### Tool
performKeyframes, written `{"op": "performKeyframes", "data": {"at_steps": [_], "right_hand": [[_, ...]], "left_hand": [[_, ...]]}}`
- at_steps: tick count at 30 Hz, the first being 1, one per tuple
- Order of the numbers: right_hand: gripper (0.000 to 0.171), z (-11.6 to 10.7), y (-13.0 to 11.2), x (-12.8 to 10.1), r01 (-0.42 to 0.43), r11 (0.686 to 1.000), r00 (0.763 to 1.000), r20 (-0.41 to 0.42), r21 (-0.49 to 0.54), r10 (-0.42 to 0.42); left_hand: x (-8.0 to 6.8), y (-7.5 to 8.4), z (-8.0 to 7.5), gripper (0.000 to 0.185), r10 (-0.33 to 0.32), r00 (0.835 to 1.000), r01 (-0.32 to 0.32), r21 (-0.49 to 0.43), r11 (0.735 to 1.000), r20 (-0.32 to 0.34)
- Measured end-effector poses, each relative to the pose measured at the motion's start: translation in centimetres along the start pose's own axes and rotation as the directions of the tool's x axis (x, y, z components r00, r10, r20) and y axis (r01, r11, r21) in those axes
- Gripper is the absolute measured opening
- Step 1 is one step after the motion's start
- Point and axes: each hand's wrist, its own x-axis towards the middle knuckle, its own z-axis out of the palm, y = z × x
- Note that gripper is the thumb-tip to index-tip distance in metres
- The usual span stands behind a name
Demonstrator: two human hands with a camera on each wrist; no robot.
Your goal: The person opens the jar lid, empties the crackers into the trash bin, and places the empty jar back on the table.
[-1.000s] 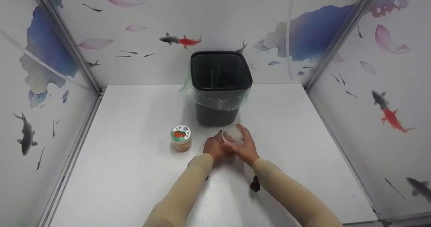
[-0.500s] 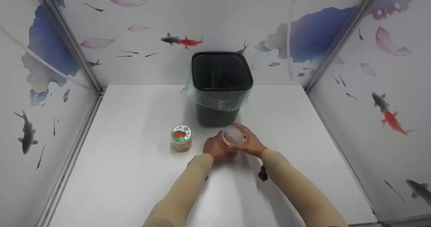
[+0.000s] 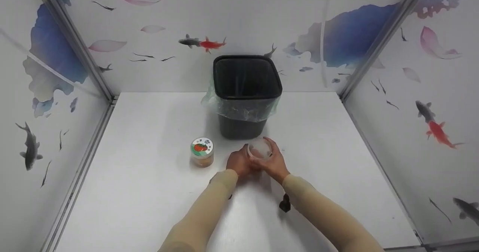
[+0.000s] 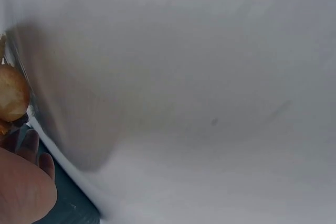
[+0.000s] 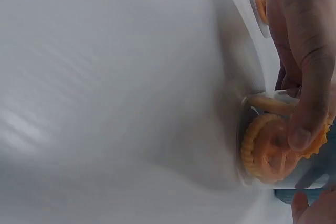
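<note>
Clear jar [image 3: 259, 149] is between left grip [image 3: 239, 163] and right grip [image 3: 275, 161], just in front of the bin. Can't tell if its base touches the counter.

Walls [image 3: 243, 20]: white panels, three sides, printed with fish, pink petals, blue-grey blotches; grey metal strips at the corners. Counter [image 3: 131, 207]: white, fills the space between them. Bin [image 3: 243, 129]: dark, squarish mouth, black rim, upright near the rear wall. Sleeves [image 3: 204, 214]: beige, both reaching in from the near edge. Bag [image 3: 245, 111]: thin, pale green plastic, folded down outside the bin, bulging out at its left.

Left grip: bare hand on the jar's left side, thumb across the jar wall in the right wrist view. Right grip: bare hand, fingers curved round the jar's right side near the top. Both are spread just to jar width, and both have hold of it.

Second jar [image 3: 204, 162]: upright on the counter, left of the hands, orange-brown contents behind a clear wall. Lid [image 3: 202, 146] on it carries a printed label: red-orange fruit, green patch, white ground, dark characters too blurred to read. Food pieces [image 5: 268, 150] in the clear jar: round, orange-brown, crimped edges. Small black piece [image 3: 285, 203] just beside the right sleeve.
</note>
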Motion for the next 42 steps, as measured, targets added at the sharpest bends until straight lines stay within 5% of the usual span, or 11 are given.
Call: {"op": "performKeyframes", "data": {"at_steps": [4,8,15,19,30,36,42], "right_hand": [[0.099,-0.3,0.3,0.3,0.017,0.999,1.000,0.005,-0.032,-0.016],[0.097,-1.4,0.5,1.2,0.034,0.996,0.994,0.107,-0.084,-0.025],[0.097,-3.6,0.3,3.0,0.137,0.978,0.948,0.308,-0.159,-0.083],[0.097,-3.9,0.3,3.1,0.162,0.976,0.930,0.352,-0.144,-0.102],[0.107,-1.5,0.2,1.0,0.085,0.987,0.989,0.130,-0.136,-0.067],[0.106,-0.1,0.4,0.5,0.026,0.997,1.000,0.015,-0.068,-0.025],[0.099,-1.4,0.8,1.6,0.049,0.995,0.991,0.129,-0.084,-0.038]], "left_hand": [[0.0,-0.1,0.1,0.085,-0.001,1.000,0.001,0.002,1.000,-0.003],[0.0,-0.1,0.1,0.085,0.012,1.000,-0.012,-0.001,1.000,-0.006],[0.1,0.1,-0.2,0.094,-0.004,0.999,0.005,-0.031,1.000,0.035],[0.1,0.0,-0.2,0.096,0.011,0.999,-0.010,-0.023,1.000,0.033],[0.1,-0.2,-0.1,0.086,0.039,0.999,-0.039,0.022,0.999,-0.023],[0.2,-0.2,0.0,0.088,0.033,0.999,-0.033,0.027,0.999,-0.017],[0.1,-0.2,0.1,0.092,0.029,1.000,-0.030,0.018,0.999,0.006]]}}
